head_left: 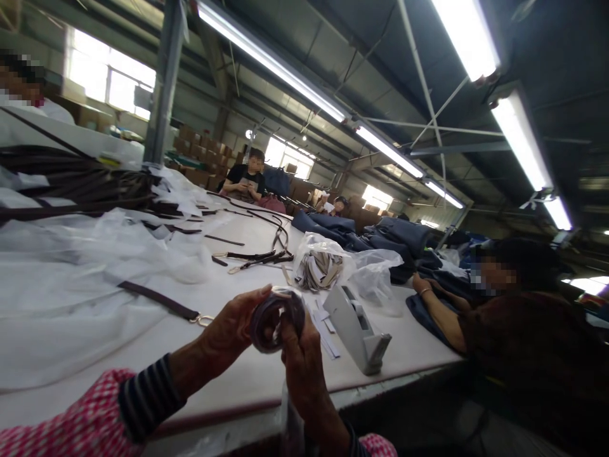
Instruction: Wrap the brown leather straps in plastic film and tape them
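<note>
Head view: clear plastic bag (pixel 328 244) holding bundled strips (pixel 318 270).

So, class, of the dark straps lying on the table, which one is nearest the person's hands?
The lone brown strap with the gold clasp, just beyond the left hand; the other straps lie farther off, in bundles or tangles.

Mfg workshop — long white table (pixel 409 343), stacked cartons (pixel 195 143), fluorescent tubes (pixel 469 38)

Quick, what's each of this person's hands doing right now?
Left hand: closed, holding a coiled dark strap.
Right hand: closed, holding the same coil.
</note>
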`<state>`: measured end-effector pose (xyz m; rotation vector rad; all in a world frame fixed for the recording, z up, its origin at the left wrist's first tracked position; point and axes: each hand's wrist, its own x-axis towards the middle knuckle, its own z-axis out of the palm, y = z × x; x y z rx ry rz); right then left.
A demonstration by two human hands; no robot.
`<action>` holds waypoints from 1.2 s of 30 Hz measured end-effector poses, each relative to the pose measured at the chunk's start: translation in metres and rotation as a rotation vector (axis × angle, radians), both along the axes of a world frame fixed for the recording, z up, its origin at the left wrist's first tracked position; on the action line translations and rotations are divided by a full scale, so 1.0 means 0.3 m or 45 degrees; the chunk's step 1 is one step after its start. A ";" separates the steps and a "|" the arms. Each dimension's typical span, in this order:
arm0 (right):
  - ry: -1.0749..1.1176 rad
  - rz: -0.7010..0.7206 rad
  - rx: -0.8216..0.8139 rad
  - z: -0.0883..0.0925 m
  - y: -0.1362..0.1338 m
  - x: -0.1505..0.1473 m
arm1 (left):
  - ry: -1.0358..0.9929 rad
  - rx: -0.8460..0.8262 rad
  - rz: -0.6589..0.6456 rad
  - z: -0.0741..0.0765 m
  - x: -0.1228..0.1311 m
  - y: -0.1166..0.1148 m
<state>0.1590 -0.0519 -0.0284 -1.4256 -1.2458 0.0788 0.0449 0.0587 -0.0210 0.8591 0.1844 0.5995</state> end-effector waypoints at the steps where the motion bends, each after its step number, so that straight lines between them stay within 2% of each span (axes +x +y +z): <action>1: -0.097 -0.053 -0.007 -0.001 0.004 0.014 | 0.006 0.051 0.046 -0.002 0.000 0.005; 3: -0.336 -0.151 -0.010 0.001 0.009 0.043 | 0.045 0.252 0.062 0.007 -0.013 0.023; 5: -0.638 -0.190 -0.042 0.008 0.015 0.069 | 0.145 0.524 0.027 0.037 -0.039 0.051; 9: -1.304 -0.170 -0.226 0.024 0.035 0.082 | 0.434 1.207 -0.061 0.115 -0.090 0.119; 11: -1.509 -0.138 -0.301 0.015 0.045 0.071 | 0.556 1.518 -0.101 0.113 -0.106 0.146; 13: -1.558 -0.029 -0.384 -0.010 0.047 0.055 | 0.610 1.709 -0.104 0.063 -0.122 0.162; 17: -1.304 0.296 -0.539 -0.064 0.024 0.043 | 0.442 1.850 -0.093 -0.102 -0.165 0.164; 20: -1.085 0.451 -0.580 -0.071 0.000 0.066 | 0.363 1.912 -0.054 -0.174 -0.190 0.155; 23: -1.020 0.516 -0.585 -0.057 -0.010 0.111 | 0.338 1.936 -0.075 -0.180 -0.200 0.157; 28: -1.262 0.359 -0.609 -0.051 0.006 0.158 | 0.204 1.999 -0.107 -0.177 -0.205 0.224; 32: -1.412 0.262 -0.588 -0.069 0.025 0.111 | 0.244 2.211 0.057 -0.187 -0.206 0.273; 36: -1.314 0.193 -0.529 -0.095 0.047 0.042 | 0.489 2.379 0.194 -0.181 -0.168 0.231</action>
